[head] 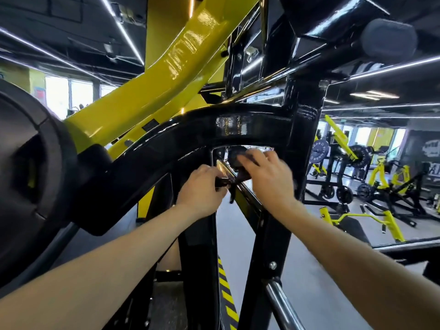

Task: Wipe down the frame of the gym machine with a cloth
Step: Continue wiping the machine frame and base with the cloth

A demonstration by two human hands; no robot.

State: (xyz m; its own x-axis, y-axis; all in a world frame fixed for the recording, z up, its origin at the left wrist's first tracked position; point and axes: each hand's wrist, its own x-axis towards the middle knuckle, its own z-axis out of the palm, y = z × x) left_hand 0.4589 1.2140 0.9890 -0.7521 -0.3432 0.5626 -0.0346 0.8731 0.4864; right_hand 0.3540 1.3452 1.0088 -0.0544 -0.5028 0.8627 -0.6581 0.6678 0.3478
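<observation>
Frame [240, 129] of the gym machine, glossy black with a yellow arm [166, 75] rising behind it, is seen from the head camera at close range, and a dark cloth [240, 167] is being worked against it just under the curved black beam, at the corner where that beam meets the upright post [307, 139]. The cloth is draped over a slanted, shiny bar [228, 171] inside the frame opening, presumably so that both faces of the bar can be rubbed at once. The left hand [202, 189] is curled, and the lower end of the cloth is pinched between its fingers just beside the bar, which seems meant to keep the fabric taut. The right hand [266, 172] is laid over the upper bunch of the cloth with fingers spread and bent onto it, pressing it into the corner; motion blur makes it impossible to tell how firmly it is gripped. A weight plate [33, 167] is mounted at the far left, well apart from the hands, and a steel handle bar [283, 303] runs low on the right. Other yellow and black machines [381, 177] stand in the background. The wiping is judged to be under way, with much of the frame not yet reached.
</observation>
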